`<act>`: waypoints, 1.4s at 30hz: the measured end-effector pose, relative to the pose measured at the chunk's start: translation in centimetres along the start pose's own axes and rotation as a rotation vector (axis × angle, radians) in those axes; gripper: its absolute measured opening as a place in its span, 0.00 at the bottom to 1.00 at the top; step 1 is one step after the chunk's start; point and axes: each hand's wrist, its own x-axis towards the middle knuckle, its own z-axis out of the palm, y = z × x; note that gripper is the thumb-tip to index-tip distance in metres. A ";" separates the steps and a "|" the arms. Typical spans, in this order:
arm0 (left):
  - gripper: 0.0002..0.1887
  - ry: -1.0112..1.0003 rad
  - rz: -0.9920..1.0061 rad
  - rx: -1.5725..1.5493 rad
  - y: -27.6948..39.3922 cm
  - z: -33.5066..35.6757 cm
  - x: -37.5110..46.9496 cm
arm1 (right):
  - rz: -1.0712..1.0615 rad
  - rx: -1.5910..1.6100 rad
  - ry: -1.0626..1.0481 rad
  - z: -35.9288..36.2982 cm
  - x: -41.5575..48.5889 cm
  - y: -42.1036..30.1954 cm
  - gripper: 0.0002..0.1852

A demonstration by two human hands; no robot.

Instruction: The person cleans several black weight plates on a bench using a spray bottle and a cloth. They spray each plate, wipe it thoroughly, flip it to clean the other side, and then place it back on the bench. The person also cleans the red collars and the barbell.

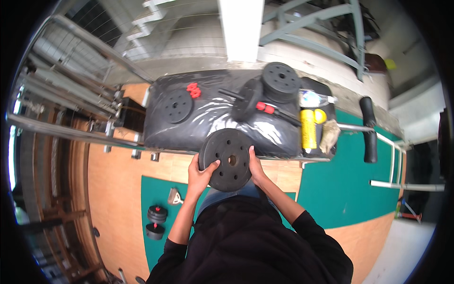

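Between my two hands I hold a black weight plate [232, 172] with a centre hole and a ring of smaller holes. My left hand [201, 174] grips its left rim, thumb lying on the face. Along the right rim presses my right hand [256, 166], fingers mostly hidden behind it. Beyond the plate is a bench with a shiny black padded top [184, 136]. On it lie another flat plate [177, 106], red star collars [193, 90], a dumbbell bar [289, 117] with a plate [244, 103] and a red collar on it, and a stack of plates [281, 80].
At the bench's right end lie a clear plastic bottle [314, 98], a yellow can [308, 129] and a crumpled cloth [330, 136]. Two assembled dumbbells [156, 222] and a dustpan or brush [175, 196] rest on the green mat [347, 198]. A metal frame [78, 129] stands left.
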 end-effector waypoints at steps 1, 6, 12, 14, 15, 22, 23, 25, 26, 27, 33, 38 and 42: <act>0.19 -0.032 -0.009 -0.029 -0.6 0.8 -0.3 | -0.022 -0.038 0.054 -1.3 -1.0 -0.1 0.40; 0.22 -0.214 0.052 -0.010 -3.0 5.7 -1.2 | 0.108 -0.172 0.189 -7.1 -5.6 -1.4 0.32; 0.28 -0.336 0.313 0.448 -1.6 11.3 -1.8 | -0.192 -0.192 0.457 -17.1 -6.3 -0.6 0.16; 0.28 -0.354 0.371 0.566 -0.6 13.0 -1.1 | -0.273 -0.417 0.635 -21.9 -5.7 -2.4 0.16; 0.28 -0.361 0.397 0.626 -0.1 13.9 -0.7 | -0.305 -0.542 0.744 -24.3 -5.1 -3.6 0.17; 0.31 -0.298 0.486 0.882 -0.2 20.0 2.5 | -0.464 -0.931 1.127 -36.0 3.2 -10.5 0.38; 0.32 -0.298 0.484 0.894 -0.5 20.8 3.0 | -0.520 -0.971 1.170 -36.8 4.3 -11.2 0.40; 0.34 -0.295 0.462 0.927 -1.5 21.7 3.5 | -0.503 -1.037 1.194 -35.8 5.5 -12.5 0.39; 0.35 -0.291 0.462 0.924 -1.5 22.0 3.3 | -0.497 -1.073 1.211 -35.4 5.7 -13.2 0.38; 0.35 -0.287 0.460 0.922 -1.3 22.4 3.2 | -0.521 -1.007 1.135 -36.3 5.9 -13.5 0.36; 0.34 -0.235 0.446 0.897 -1.5 22.3 2.5 | -0.916 -0.360 0.659 -28.1 -0.6 -18.3 0.27; 0.31 -0.275 0.227 0.905 -1.1 22.6 2.9 | -0.990 -1.154 -0.087 -21.4 -3.7 -15.7 0.32; 0.30 -0.244 0.387 0.811 -1.3 21.4 3.1 | -0.791 -1.066 0.505 -23.3 -3.0 -18.9 0.31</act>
